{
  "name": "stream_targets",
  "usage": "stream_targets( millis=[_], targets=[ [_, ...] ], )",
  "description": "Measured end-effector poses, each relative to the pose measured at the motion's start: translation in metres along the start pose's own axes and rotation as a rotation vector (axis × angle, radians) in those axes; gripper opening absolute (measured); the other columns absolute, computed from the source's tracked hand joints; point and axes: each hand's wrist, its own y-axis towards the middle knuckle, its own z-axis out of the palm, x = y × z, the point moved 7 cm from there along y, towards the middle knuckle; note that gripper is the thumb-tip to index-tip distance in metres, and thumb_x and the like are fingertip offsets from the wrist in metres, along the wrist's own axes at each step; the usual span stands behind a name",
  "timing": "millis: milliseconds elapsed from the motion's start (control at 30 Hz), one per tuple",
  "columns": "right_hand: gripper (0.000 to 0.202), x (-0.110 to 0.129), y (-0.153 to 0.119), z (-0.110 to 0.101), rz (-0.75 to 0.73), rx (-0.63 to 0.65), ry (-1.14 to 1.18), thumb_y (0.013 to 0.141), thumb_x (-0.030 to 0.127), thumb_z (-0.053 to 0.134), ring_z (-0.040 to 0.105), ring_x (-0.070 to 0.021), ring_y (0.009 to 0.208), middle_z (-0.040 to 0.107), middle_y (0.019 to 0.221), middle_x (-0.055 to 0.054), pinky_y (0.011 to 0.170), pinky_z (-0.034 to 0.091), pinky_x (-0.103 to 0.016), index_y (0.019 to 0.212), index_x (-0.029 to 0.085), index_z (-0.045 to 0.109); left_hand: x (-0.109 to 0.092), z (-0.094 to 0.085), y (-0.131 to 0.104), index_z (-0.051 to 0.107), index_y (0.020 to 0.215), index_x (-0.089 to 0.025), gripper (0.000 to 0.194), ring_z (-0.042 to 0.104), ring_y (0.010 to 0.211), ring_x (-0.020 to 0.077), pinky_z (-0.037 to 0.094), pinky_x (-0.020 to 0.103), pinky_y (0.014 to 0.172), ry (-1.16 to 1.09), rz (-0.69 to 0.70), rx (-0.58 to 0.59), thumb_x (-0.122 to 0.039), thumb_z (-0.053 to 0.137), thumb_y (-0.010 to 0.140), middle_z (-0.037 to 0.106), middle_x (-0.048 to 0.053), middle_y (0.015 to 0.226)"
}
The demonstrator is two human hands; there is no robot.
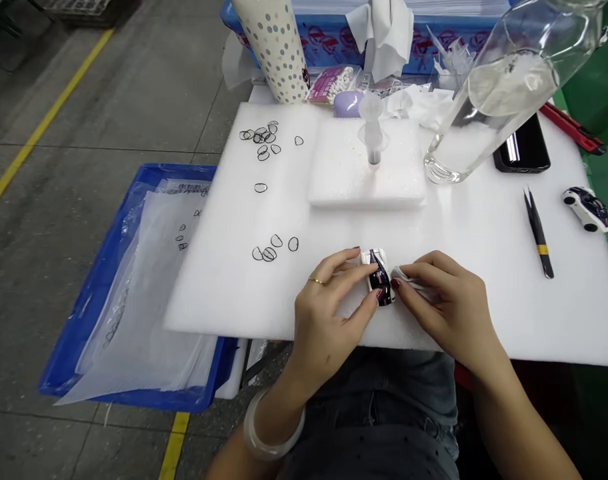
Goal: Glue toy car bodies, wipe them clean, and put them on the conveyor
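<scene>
Near the front edge of the white foam board, a small black and white toy car [381,279] is gripped between the thumb and fingers of my left hand [334,300]. My right hand [447,300] pinches a small piece of white cloth or tissue [418,285] close to the car's right side. A second toy car [591,209] stands at the far right, with black tweezers [538,233] to its left. Several thin black rings [269,254] lie on the left part of the board, with more [260,136] further back.
A foam block [367,187] holds a small translucent funnel-like piece [373,137]. Behind are a tilted clear bottle [504,100], a black phone [523,147], a dotted cup [277,50] and a bag of cotton swabs [334,83]. A blue tray [89,300] with sheets is at left.
</scene>
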Motion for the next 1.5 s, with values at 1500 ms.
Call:
stream_targets(
  millis=[1500],
  targets=[
    [0.017,0.039,-0.020,-0.016,-0.453,0.031,-0.363,0.092,0.013,0.059,0.059,-0.0139,0.066,0.063,0.084,-0.006,0.053,0.047,-0.026,0.108,0.016,0.065,0.009,0.004,0.013,0.056,0.135,-0.020,0.056,0.052,0.123,0.0225,0.050,0.038,0.103,-0.064,0.241,0.327,-0.005,0.070,0.083,0.057,0.008,0.131]
  ],
)
